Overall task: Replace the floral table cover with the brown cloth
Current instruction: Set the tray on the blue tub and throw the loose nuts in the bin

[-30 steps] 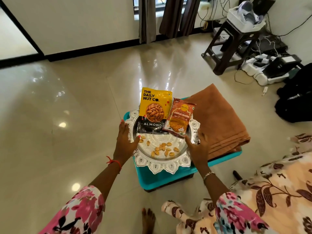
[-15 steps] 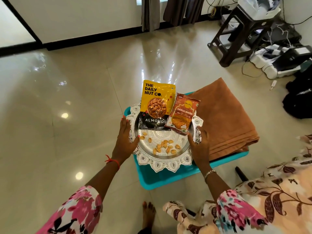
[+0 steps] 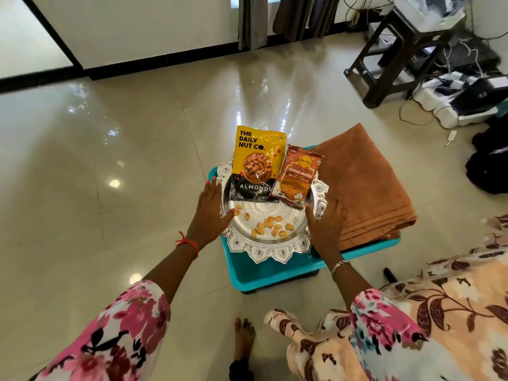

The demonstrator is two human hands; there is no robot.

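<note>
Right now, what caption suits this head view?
Left hand and right hand rest on a silver tray atop a teal stool beside brown cloth.

Stretches both bare forearms up from the bottom corners toward mid-frame. Rests the left hand (image 3: pixel 210 215) palm-down against the left rim of the ornate silver metal tray (image 3: pixel 270 251), fingers straight, thumb over the edge. Lays the right hand (image 3: pixel 325 224) flat at the right rim, fingers straight and spread. Wears a red thread (image 3: pixel 189 243) on the left wrist, a silver bracelet (image 3: pixel 339 264) on the right.

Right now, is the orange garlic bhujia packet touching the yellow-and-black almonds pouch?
Touching. The head view shows the orange garlic bhujia packet lying over the lower right edge of the yellow-and-black almonds pouch.
</note>
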